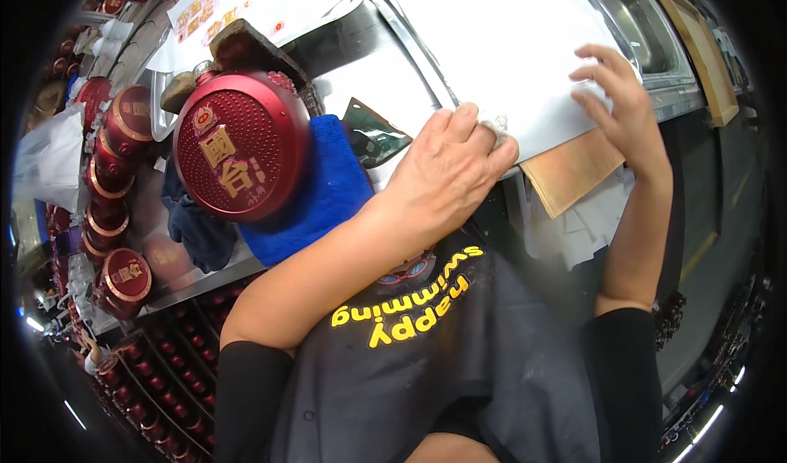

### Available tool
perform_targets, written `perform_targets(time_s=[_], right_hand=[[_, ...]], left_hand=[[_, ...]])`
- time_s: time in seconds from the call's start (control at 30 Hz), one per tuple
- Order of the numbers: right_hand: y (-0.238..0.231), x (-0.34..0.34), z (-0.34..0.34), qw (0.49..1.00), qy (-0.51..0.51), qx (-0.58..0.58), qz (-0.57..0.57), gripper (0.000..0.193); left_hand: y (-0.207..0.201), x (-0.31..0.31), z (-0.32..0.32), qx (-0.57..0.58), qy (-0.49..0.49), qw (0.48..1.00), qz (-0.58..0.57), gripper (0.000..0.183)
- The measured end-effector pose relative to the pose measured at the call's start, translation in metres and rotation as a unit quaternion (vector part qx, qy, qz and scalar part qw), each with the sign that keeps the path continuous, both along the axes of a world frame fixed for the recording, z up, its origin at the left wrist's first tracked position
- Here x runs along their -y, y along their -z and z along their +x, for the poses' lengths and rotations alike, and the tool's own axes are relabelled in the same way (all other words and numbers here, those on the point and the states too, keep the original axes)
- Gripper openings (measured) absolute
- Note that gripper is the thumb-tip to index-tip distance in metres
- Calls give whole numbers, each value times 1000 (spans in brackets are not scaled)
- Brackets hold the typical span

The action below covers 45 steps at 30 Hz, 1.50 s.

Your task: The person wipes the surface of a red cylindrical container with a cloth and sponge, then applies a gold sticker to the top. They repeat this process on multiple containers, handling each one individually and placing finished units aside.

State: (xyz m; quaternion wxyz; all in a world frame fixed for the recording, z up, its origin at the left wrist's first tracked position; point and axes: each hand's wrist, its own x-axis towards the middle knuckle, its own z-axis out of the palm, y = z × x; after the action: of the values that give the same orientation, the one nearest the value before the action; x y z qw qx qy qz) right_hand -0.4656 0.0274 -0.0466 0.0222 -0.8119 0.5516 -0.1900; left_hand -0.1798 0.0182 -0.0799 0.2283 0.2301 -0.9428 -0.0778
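My left hand (447, 164) is closed at the near edge of a white sheet (508, 61), with a small crumpled white wad (498, 125) pinched between thumb and forefinger. Over the sheet's right side, my right hand (619, 106) has its fingers spread and holds nothing; whether they touch the sheet I cannot tell. Left of my left hand, a round dark-red bottle (275, 147) with gold characters leans on a blue cloth (332, 196), against a dark block (254, 49). A dark green flat piece (373, 132) lies between the bottle and my left hand.
A tray of gold-and-red decals (205, 16) stands at the far left. Several red bottles (127, 278) line the left side, near a dark cloth (197, 221). Brown card (571, 176) sticks out below the white sheet. A metal basin (635, 20) and wooden frame (697, 53) are far right.
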Motion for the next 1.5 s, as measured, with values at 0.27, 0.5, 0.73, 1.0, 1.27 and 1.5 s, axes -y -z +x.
perform_targets(time_s=[0.27, 0.5, 0.73, 1.0, 1.27, 1.5], right_hand=[[21, -86, 21, 983, 108, 144, -28, 18], [40, -68, 56, 986, 92, 109, -89, 22], [40, -60, 55, 985, 82, 121, -90, 18], [41, -58, 55, 986, 66, 120, -93, 20], [39, -74, 57, 980, 78, 133, -125, 46], [58, -87, 63, 987, 128, 23, -96, 39]], left_hand=[[1, 20, -17, -15, 22, 993, 114, 7], [-6, 41, -10, -34, 28, 950, 309, 18], [-15, 54, -1, 1, 82, 931, 356, 15], [-18, 60, 0, 48, 99, 935, 337, 20], [-5, 51, -25, -5, -27, 977, 211, 12], [-13, 100, -39, -53, -139, 985, 85, 18]])
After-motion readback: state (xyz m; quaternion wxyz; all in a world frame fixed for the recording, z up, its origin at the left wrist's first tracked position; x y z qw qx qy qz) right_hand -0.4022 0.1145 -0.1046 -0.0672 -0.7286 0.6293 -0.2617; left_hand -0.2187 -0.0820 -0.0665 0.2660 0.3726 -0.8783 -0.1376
